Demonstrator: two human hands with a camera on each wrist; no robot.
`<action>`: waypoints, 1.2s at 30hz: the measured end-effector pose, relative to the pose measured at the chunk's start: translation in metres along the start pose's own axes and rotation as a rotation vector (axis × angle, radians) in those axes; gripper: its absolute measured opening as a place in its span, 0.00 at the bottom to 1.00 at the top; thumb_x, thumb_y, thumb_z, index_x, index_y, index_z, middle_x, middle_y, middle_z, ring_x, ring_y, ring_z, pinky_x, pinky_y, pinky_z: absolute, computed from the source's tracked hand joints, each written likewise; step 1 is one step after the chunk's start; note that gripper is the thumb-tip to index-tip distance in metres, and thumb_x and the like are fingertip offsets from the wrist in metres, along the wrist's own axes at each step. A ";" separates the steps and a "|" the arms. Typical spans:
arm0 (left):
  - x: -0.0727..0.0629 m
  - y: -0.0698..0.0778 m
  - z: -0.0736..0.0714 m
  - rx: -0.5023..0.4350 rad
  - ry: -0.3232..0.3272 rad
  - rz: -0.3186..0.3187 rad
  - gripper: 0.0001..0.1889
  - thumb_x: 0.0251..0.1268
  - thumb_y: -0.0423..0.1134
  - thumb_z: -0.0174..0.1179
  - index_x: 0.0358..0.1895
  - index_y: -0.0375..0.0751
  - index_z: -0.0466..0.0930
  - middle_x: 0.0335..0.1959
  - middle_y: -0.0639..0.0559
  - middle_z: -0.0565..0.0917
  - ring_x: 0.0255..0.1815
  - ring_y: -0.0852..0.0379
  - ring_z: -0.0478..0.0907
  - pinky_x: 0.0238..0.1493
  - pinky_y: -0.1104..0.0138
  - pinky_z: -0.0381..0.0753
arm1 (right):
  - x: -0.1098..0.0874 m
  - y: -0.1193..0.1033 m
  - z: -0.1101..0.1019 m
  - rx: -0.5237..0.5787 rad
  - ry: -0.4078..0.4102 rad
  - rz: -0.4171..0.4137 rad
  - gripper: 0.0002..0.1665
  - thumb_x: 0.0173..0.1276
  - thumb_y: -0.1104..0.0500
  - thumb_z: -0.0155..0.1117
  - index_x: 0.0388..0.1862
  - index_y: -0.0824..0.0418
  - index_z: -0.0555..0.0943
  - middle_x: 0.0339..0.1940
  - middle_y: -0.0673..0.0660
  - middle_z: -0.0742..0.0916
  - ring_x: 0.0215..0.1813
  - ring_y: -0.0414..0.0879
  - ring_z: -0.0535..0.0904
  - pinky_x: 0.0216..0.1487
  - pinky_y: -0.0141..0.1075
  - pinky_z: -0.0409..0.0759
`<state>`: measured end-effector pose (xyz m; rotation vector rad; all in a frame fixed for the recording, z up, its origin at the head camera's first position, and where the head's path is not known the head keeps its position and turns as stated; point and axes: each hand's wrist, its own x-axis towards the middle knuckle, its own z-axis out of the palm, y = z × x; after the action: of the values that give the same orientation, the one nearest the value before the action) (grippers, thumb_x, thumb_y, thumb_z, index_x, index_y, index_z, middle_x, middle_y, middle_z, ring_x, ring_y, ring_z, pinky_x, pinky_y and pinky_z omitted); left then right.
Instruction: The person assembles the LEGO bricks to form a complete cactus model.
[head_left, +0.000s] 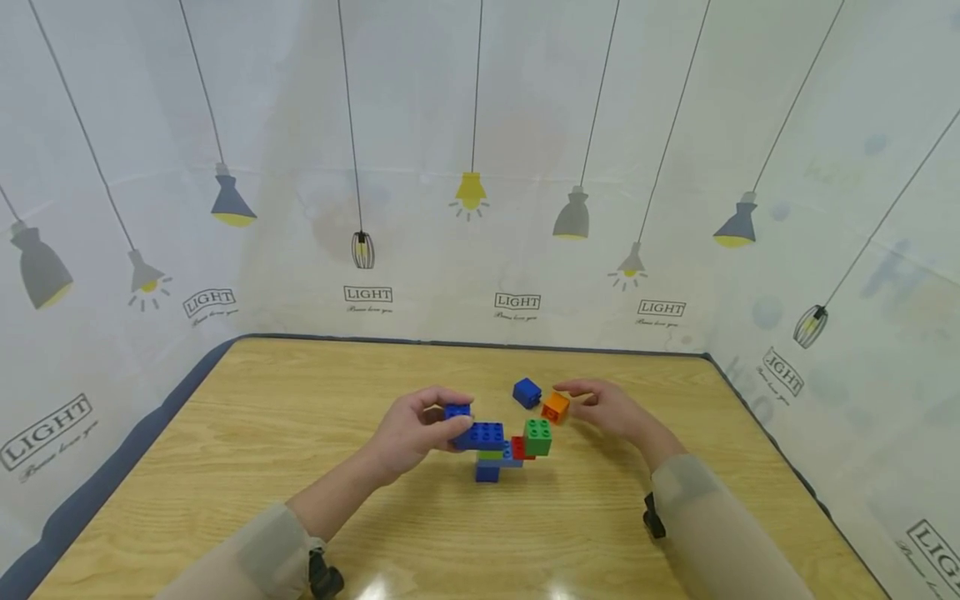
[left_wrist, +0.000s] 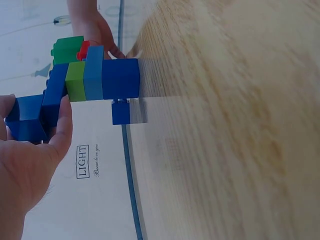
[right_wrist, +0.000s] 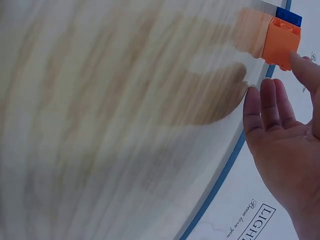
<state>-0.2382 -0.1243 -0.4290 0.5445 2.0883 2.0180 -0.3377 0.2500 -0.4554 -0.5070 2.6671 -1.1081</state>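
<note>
A white wall covering (head_left: 420,108) printed with pendant lamps surrounds the wood-grain table (head_left: 285,400). Over the tabletop, the left hand (head_left: 411,429) grips the raised blue brick (head_left: 457,411) at the outer end of a studded toy-brick assembly, thumb on the near side; since that end juts out past the base, the hold probably keeps the lopsided build from tipping. The right hand (head_left: 603,408) is released, fingers loosely extended, grasping nothing; its thumb lies right by the loose orange brick (head_left: 555,407) (whether they touch, I cannot tell).

The assembly stands in front of the person, between the hands. Its long blue brick (head_left: 486,434) lies over a lime-green piece (head_left: 491,455), a light-blue piece (head_left: 513,457) and a dark blue base brick (head_left: 487,474), which seems to rest on the wood. Opposite the left hand, a green brick (head_left: 537,437) sits on a red piece (head_left: 519,447), perhaps balancing the overhang. Beyond, a small blue brick (head_left: 527,392) lies just beside the orange one.
</note>
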 end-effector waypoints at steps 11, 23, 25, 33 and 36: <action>0.000 0.001 0.000 0.012 -0.002 0.004 0.19 0.79 0.38 0.69 0.67 0.36 0.84 0.58 0.40 0.85 0.49 0.52 0.88 0.50 0.56 0.95 | 0.002 0.001 0.002 0.001 -0.024 0.021 0.24 0.77 0.59 0.74 0.70 0.55 0.84 0.75 0.69 0.79 0.66 0.65 0.82 0.68 0.61 0.83; -0.001 0.001 0.000 0.011 0.004 0.000 0.18 0.78 0.38 0.70 0.66 0.38 0.85 0.57 0.43 0.86 0.49 0.54 0.89 0.49 0.57 0.95 | -0.013 0.005 0.000 0.026 -0.008 0.107 0.22 0.71 0.59 0.80 0.61 0.58 0.82 0.64 0.62 0.85 0.57 0.54 0.81 0.58 0.42 0.84; 0.000 0.001 0.000 0.015 0.002 0.004 0.19 0.78 0.38 0.70 0.66 0.37 0.85 0.57 0.43 0.86 0.49 0.53 0.88 0.50 0.57 0.95 | -0.016 0.005 0.000 0.011 -0.008 0.103 0.23 0.71 0.59 0.80 0.61 0.60 0.82 0.59 0.61 0.86 0.55 0.53 0.80 0.56 0.41 0.82; 0.000 0.002 0.000 0.015 0.002 -0.006 0.19 0.78 0.39 0.70 0.67 0.37 0.85 0.57 0.43 0.85 0.49 0.53 0.88 0.50 0.57 0.95 | -0.027 0.004 -0.001 0.000 0.005 0.081 0.24 0.72 0.58 0.79 0.62 0.60 0.81 0.55 0.57 0.87 0.55 0.51 0.80 0.58 0.41 0.81; 0.000 0.002 0.000 0.012 0.003 -0.008 0.19 0.78 0.39 0.70 0.66 0.38 0.85 0.58 0.43 0.86 0.49 0.53 0.88 0.50 0.57 0.95 | -0.033 0.000 -0.001 0.020 0.032 0.051 0.25 0.74 0.57 0.78 0.64 0.61 0.80 0.58 0.58 0.88 0.57 0.51 0.82 0.59 0.43 0.83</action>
<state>-0.2383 -0.1244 -0.4268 0.5347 2.1023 2.0037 -0.3079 0.2634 -0.4533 -0.4188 2.6775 -1.1357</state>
